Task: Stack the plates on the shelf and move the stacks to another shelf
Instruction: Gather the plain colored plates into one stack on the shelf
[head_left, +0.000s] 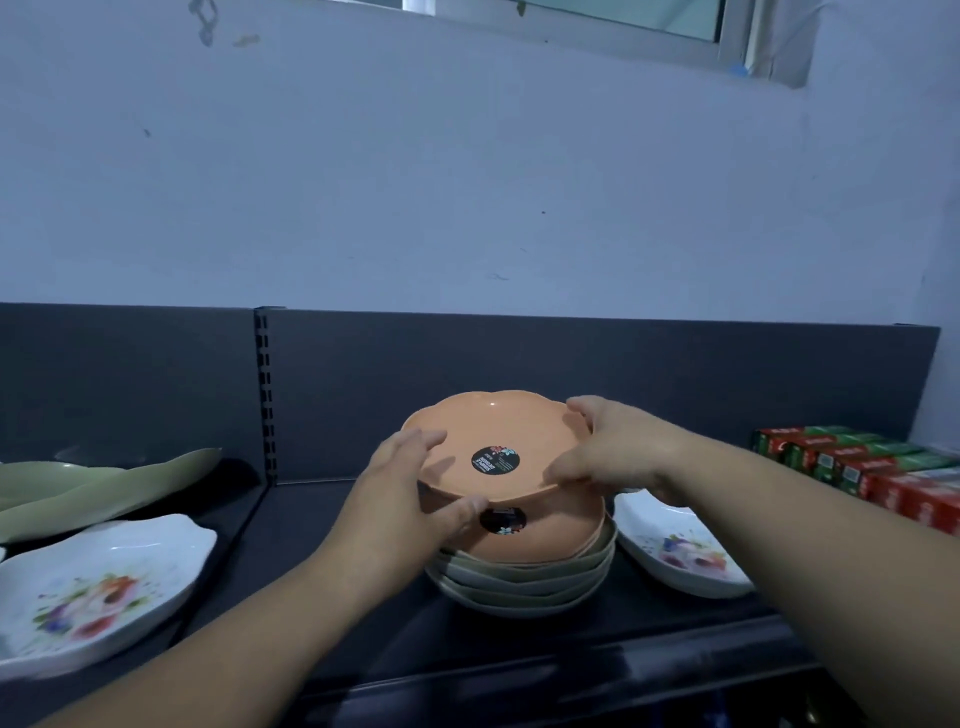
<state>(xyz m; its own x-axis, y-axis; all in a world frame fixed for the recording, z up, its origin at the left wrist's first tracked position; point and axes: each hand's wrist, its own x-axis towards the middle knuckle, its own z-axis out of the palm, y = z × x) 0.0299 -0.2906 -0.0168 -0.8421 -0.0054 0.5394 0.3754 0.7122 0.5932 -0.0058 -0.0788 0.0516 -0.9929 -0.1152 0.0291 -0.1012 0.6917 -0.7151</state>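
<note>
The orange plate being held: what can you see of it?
The orange plate is round with a scalloped rim, smooth and glossy, perhaps plastic. A round black sticker sits in its middle. The left hand and right hand grip its opposite edges, holding it slightly tilted over a stack topped by another orange plate.

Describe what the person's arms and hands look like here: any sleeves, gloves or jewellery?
The left hand and right hand wear no gloves or visible rings. The left forearm and right forearm are uncovered to the frame's edge: no sleeve, watch or bracelet in view.
</note>
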